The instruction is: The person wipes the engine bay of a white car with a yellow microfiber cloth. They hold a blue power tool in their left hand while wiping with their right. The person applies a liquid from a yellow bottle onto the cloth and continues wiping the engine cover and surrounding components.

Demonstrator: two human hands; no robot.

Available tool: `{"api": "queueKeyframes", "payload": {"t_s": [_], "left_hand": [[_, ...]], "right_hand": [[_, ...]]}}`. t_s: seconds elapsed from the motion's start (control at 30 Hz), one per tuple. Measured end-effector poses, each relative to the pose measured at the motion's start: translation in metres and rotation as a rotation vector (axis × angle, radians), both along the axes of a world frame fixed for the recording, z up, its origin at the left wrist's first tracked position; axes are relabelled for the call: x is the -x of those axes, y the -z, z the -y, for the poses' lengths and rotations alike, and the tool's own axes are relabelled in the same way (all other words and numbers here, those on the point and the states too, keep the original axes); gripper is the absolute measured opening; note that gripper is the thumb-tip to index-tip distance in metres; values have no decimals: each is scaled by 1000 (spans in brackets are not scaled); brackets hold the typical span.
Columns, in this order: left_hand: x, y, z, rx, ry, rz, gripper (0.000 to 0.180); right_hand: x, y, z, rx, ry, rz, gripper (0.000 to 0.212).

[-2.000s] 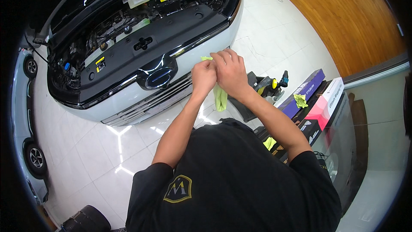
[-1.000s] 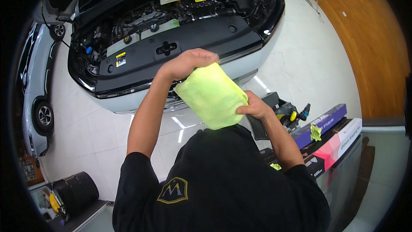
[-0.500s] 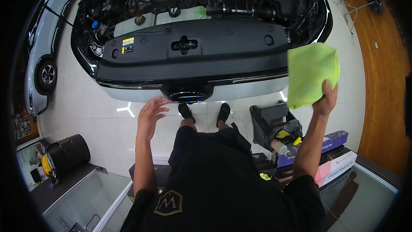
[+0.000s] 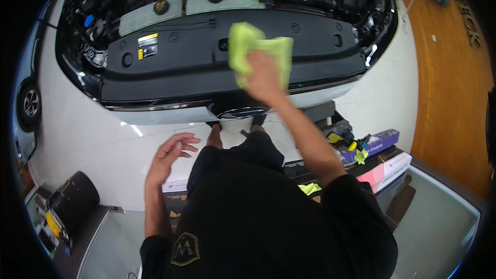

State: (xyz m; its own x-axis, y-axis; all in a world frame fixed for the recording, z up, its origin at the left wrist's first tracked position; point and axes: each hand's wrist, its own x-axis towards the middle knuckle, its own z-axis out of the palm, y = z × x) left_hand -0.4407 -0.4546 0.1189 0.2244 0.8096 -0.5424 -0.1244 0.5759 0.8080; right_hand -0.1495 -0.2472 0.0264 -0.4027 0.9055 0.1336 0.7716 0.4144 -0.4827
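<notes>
right hand (image 4: 262, 75) presses yellow-green cloth (image 4: 251, 47) flat on black front panel (image 4: 181, 64) of white car (image 4: 155, 111) (hood open), fingers closed over it; left hand (image 4: 170, 155) empty, fingers spread wide, above white floor (image 4: 93, 150)

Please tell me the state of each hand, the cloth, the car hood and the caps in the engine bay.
right hand: shut on the yellow-green cloth, pressing it on the black front cover
yellow-green cloth: crumpled, lying on the cover
left hand: open, empty, fingers spread, in the air
car hood: raised; engine bay exposed
reservoir caps: on
</notes>
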Motion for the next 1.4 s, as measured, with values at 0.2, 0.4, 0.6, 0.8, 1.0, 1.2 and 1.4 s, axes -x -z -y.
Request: {"api": "queueKeyframes", "payload": {"t_s": [0.2,0.4,0.6,0.8,1.0,1.2,1.4], "left_hand": [[43,-30,-14,-97,61,-119,38],[52,-32,3,-4,-76,-226,38],[-44,-28,-71,-109,170,-36,37],[-58,-60,-111,-182,221,-73,37],[-62,-64,-116,-172,203,-178,36],[-103,-67,-119,-187,301,-129,38],[-83,-63,-108,-142,201,-209,38]], "right_hand": [[-134,11,-37,119,-1,41,60],[-212,-15,-75,66,348,210,43],[16,-14,1,39,-300,-98,31],[-238,-8,-69,19,59,74,36],[-214,2,-87,-55,480,154,48],[-213,7,-60,-77,-178,8,35],[-269,-12,-111,-74,440,-11,37]]}}
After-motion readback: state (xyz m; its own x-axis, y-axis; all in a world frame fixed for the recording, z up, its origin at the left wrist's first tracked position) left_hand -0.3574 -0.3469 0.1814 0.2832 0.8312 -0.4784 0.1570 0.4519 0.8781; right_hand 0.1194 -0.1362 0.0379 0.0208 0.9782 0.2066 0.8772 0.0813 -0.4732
